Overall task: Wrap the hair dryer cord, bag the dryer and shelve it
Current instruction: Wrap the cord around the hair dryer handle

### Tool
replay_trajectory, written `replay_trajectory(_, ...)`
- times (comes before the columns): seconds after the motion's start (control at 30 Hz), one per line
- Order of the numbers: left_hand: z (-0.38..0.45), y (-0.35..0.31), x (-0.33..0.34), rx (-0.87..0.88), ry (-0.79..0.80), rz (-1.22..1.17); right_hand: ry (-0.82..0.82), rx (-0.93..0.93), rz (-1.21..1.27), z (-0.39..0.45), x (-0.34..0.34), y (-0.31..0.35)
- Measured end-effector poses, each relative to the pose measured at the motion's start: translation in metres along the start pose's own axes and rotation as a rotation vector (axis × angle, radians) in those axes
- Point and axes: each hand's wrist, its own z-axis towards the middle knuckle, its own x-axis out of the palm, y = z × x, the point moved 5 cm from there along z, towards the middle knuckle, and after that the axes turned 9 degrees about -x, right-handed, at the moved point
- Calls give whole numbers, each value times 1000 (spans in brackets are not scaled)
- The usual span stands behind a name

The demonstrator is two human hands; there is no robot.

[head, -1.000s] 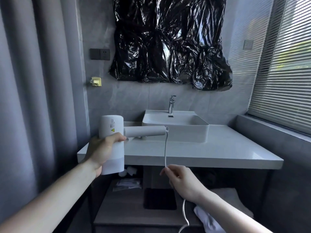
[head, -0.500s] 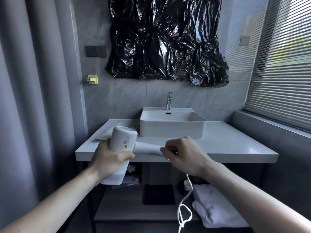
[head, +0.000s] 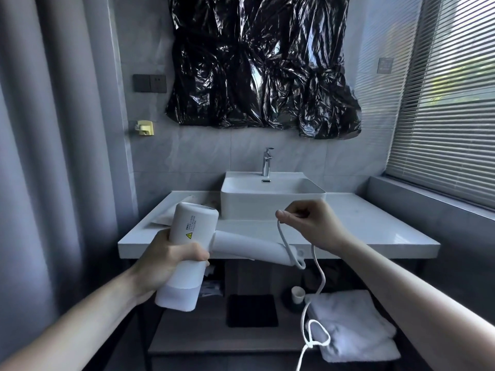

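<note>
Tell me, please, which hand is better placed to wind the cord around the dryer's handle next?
The right hand: it already pinches the cord just above the handle's end, loose cord hanging below. The left hand is busy gripping the hair dryer body.

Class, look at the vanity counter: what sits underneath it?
Under the counter a lower shelf holds a folded white towel, a dark mat and a small cup. The hair dryer and left hand hide the shelf's left end.

Desk: white stone-like slab (head: pixel 375 228) on a dark frame.
On desk: white rectangular ceramic basin (head: pixel 270 199); flat pale sheet (head: pixel 168 216) at left.
Lower shelf: brown wooden board (head: pixel 187 333).
On shelf: black square mat (head: pixel 251 310); folded white towel (head: pixel 351 325); small white cup (head: pixel 297 294); small white packets (head: pixel 211 286).
</note>
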Motion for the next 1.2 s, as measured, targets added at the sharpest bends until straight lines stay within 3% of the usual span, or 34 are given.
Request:
replay_trajectory(0.23,1,-2,5,-33,95,-202,-2,90,287,-3,15,-2)
replay_trajectory(0.43,5,-12,2,7,12,-321,-13,257,534,-16,44,-8)
replay_trajectory(0.57,7,-12,-6,4,-77,-343,20,303,564,-23,62,-8)
replay_trajectory(0.8,14,-22,-19,13,-207,-371,202,300,296,-50,79,-9)
replay_trajectory(1.07,26,-13,-41,-14,-394,-371,304,163,-14,-62,75,15)
replay_trajectory(1.2,29,-4,-51,-52,-448,-337,275,83,-83,-60,63,27)
